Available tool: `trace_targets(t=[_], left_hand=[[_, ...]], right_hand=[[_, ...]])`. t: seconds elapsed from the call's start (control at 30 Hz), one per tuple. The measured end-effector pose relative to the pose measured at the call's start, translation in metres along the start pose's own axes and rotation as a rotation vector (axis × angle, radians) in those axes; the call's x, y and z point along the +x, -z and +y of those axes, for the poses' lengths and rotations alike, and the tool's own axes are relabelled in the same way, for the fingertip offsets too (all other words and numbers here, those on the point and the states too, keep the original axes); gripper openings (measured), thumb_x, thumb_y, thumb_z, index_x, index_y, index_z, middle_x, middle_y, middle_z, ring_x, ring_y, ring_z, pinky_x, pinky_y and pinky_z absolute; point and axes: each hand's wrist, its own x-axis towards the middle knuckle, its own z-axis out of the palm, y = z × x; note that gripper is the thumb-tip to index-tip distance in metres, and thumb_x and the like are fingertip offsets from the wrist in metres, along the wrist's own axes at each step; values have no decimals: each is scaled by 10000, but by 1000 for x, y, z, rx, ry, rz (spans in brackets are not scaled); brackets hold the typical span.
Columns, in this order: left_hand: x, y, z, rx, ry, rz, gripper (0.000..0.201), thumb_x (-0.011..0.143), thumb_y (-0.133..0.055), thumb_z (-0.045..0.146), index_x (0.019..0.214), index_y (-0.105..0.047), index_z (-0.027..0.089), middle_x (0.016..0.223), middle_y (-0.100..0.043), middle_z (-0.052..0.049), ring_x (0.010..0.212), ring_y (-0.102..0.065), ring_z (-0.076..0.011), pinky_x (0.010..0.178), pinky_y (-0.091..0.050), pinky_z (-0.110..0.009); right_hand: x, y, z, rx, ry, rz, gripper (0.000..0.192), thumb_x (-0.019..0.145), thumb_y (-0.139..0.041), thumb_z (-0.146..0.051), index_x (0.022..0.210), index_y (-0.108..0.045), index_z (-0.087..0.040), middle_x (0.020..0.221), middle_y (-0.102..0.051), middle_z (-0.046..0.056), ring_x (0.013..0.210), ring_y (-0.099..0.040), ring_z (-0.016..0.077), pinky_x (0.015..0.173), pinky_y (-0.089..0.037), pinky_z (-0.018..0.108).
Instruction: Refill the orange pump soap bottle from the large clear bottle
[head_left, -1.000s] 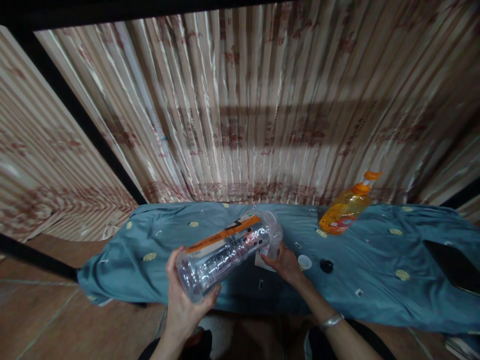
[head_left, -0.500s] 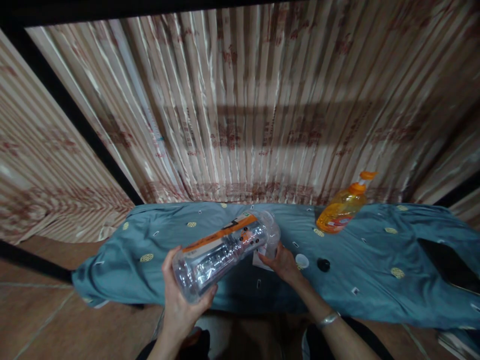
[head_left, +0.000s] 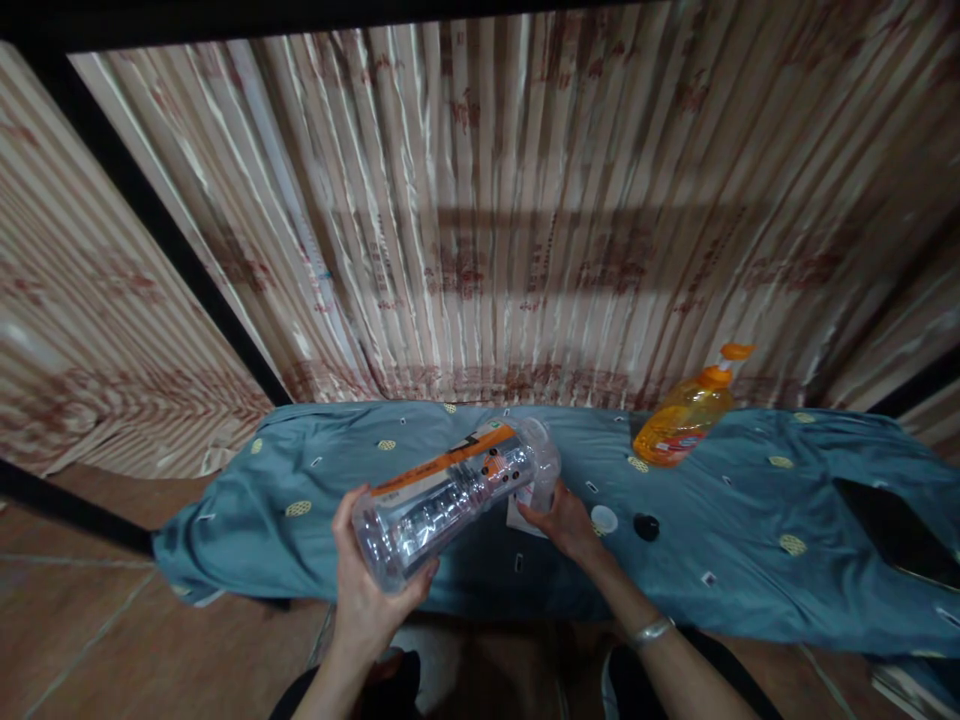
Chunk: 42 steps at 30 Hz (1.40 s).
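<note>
A large clear plastic bottle (head_left: 450, 500) with an orange, white and black label is held tilted over the bedding, its right end higher than its left. The fingers and thumb of my left hand (head_left: 367, 570) wrap round its left end. My right hand (head_left: 562, 520) is closed on the clear plastic at the other end; whether that part is separate from the bottle I cannot tell. A pale paper-like piece (head_left: 525, 517) shows beneath, partly hidden by my right hand. Beside that hand lie a small white round lid (head_left: 604, 520) and a small black round lid (head_left: 646, 527).
An orange pump bottle (head_left: 682, 415) stands toward the back right on teal patterned bedding (head_left: 300, 545). Near the right edge lies a dark phone-like slab (head_left: 896, 530). A patterned curtain (head_left: 480, 200) hangs behind, with dark frame posts (head_left: 180, 250) at the sides.
The camera view has shifted slightly. Both hands keep their grip on the clear bottle, and its left end sits slightly higher and further right in the picture.
</note>
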Motion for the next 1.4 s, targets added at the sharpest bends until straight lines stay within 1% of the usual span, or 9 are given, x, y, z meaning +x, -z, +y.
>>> trace_targets(t=[0.2, 0.4, 0.67, 0.83, 0.97, 1.07, 1.17, 1.27, 1.4], left_hand=[[-1, -1, -1, -6, -25, 16, 929, 721, -840, 637, 1456, -445, 230, 1358, -542, -115, 1110, -654, -279, 981, -558, -434], [-2, -1, -2, 15, -36, 12, 913, 734, -829, 634, 1465, -447, 241, 1376, -532, -106, 1090, -656, -262, 962, -564, -417], [0, 3, -8, 50, -94, -33, 909, 749, -838, 581, 1484, -430, 235, 1334, -556, -105, 1049, -680, -253, 900, -600, -402], [2, 5, -15, 79, -142, -40, 915, 737, -835, 592, 1473, -422, 239, 1307, -564, -102, 1007, -685, -256, 848, -609, -407], [3, 6, -17, 98, -163, -38, 942, 722, -832, 635, 1470, -411, 247, 1342, -550, -113, 1056, -680, -275, 893, -602, -439], [4, 5, -15, 76, -137, -50, 939, 720, -845, 617, 1461, -412, 236, 1338, -547, -118, 1081, -678, -280, 926, -595, -445], [6, 5, -14, 52, -112, -65, 942, 706, -857, 604, 1448, -411, 232, 1298, -558, -107, 1051, -684, -272, 911, -602, -439], [7, 5, -15, 28, -125, -61, 937, 708, -855, 597, 1444, -406, 231, 1255, -568, -93, 1002, -691, -257, 884, -609, -423], [5, 4, -14, 28, -120, -83, 954, 699, -873, 571, 1454, -398, 233, 1276, -558, -95, 1001, -686, -248, 884, -601, -404]], right_hand=[[0, -2, 3, 4, -8, 5, 558, 812, -799, -402, 1306, -641, -196, 1117, -837, 163, 1065, -817, 369, 932, -661, 483], [0, -3, 5, -8, -1, 14, 503, 823, -789, -400, 1272, -654, -218, 1071, -840, 127, 1040, -824, 351, 918, -665, 460], [-3, 6, -4, -14, -20, -33, 502, 844, -765, -385, 1286, -641, -182, 1099, -837, 163, 1074, -817, 362, 946, -654, 462], [-3, 4, -3, -24, -19, -18, 445, 845, -754, -394, 1232, -645, -203, 1083, -841, 143, 1048, -823, 355, 922, -661, 469], [-2, 4, -2, -31, -3, -11, 441, 830, -773, -370, 1222, -640, -216, 1097, -842, 148, 1051, -822, 366, 922, -663, 486], [-2, 6, -2, -29, -4, -15, 436, 841, -775, -370, 1222, -644, -204, 1110, -840, 169, 1075, -815, 379, 950, -653, 500], [-2, 7, -3, -32, -2, -28, 460, 846, -772, -385, 1244, -645, -193, 1130, -834, 175, 1103, -807, 390, 967, -646, 512], [-2, 7, -3, -31, -11, -29, 499, 841, -772, -402, 1276, -645, -193, 1119, -833, 164, 1095, -807, 389, 943, -652, 504], [-2, 5, -3, -24, -46, -18, 560, 829, -795, -398, 1319, -641, -173, 1104, -828, 176, 1084, -808, 387, 920, -655, 480]])
